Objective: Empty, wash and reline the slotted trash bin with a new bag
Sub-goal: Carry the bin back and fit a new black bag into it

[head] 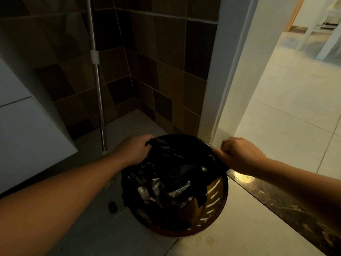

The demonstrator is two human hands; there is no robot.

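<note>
Bag (pixel 171 163) edges are gripped at nine and three o'clock by left hand (pixel 135 149) and right hand (pixel 239 154); it should be lifted evenly, straight out of the bin (pixel 215 196).

We note a glossy black bag (pixel 177 163) with silvery highlights, draped over a brown bin (pixel 215 204) — its wall cut by pale slots. The wall tiles (pixel 162 71) form a patchwork of dark brown and ochre squares; the floor (pixel 287 111) is cream, crossed by a dark marbled threshold (pixel 287 206).
</note>
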